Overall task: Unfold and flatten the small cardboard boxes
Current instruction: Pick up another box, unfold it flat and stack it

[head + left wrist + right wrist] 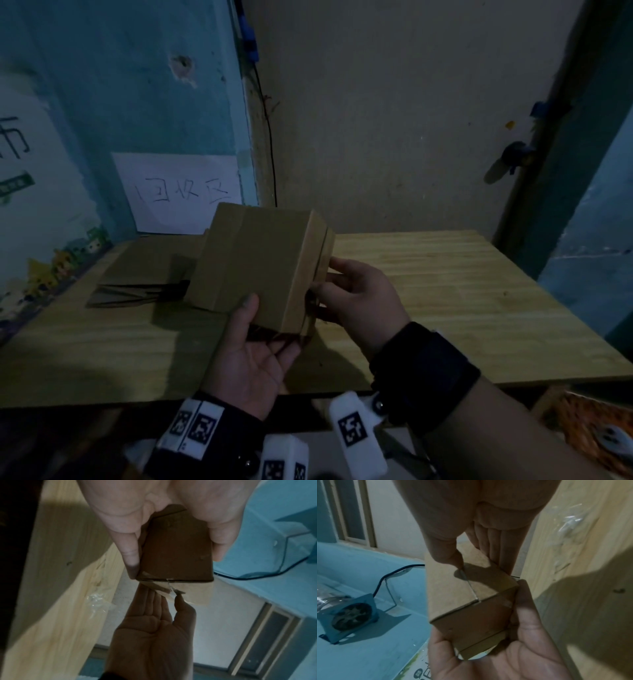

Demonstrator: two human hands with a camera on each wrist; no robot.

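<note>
Both hands gripping box, tape strip visible only wrist-side

A dim room. Beyond the hands, a pale wooden counter meets a beige wall. To their left stands a teal wall bearing a handwritten paper sign; to their right, a dark door frame.

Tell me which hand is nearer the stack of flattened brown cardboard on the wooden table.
Left. The left hand holds the box's near end, just right of the flattened cardboard stack; the right hand is beyond the box's far side.
</note>
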